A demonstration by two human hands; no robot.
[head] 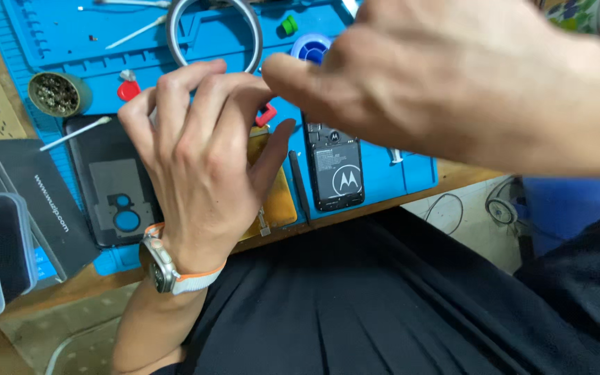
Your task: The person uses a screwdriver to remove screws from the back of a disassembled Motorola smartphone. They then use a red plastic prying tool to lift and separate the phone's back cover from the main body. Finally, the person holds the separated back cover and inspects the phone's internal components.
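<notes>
Left hand (199,163) fingers curled, contents hidden, over gold panel (276,194); right hand (453,83) pinched narrow, opened phone (336,170) at its 6 o'clock.

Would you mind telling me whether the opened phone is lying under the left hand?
No, the opened phone lies bare on the blue mat, to the side of the left hand.

A black label (338,170) on the opened phone (335,167) — a dark box (43,201) far left.
</notes>
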